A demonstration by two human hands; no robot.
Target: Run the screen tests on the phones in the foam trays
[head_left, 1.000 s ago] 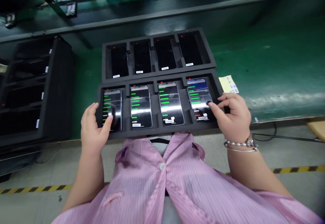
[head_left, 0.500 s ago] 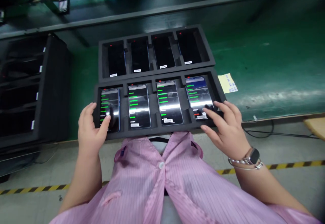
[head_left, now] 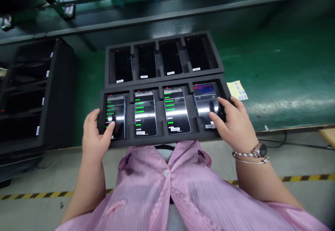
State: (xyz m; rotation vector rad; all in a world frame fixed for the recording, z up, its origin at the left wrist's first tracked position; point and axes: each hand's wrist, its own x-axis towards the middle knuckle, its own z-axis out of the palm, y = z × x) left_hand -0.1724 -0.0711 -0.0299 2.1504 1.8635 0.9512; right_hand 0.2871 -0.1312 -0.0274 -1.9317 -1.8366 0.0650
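Left hand (head_left: 96, 133): at front tray's left end, fingers on its left wall, thumb spread over left-end phone; cannot tell if they grip the tray or if the thumb presses the screen.
Right hand (head_left: 237, 124): fingers open, not closed on anything; thumb and index apart over right-end phone, the others by the tray's right wall. Actual screen contact: can't tell.
Front tray (head_left: 162, 140): black, four slots, at the table's near edge, just in front of the person; one phone face up per slot.
Left-end phone (head_left: 119, 114): screen lit, green lines on black, thumb covers part.
Second phone (head_left: 145, 116): lit, mostly green lines, white sticker low down.
Third phone (head_left: 176, 110): same sort of list, sticker low down.
Right-end phone (head_left: 204, 100): lit, red text at top, bluish upper part, partly under right hand.
Rear tray (head_left: 107, 67): black, right behind front tray, four dark phones (head_left: 147, 60) with white stickers.
Tray stack (head_left: 64, 95): left side, dark, stickers showing in top slots.
Note (head_left: 237, 90): yellowish, blue marks, by front tray's right end.
Table (head_left: 282, 74): green, under trays and note.
Right wrist: watch (head_left: 262, 150), bracelets (head_left: 250, 158).
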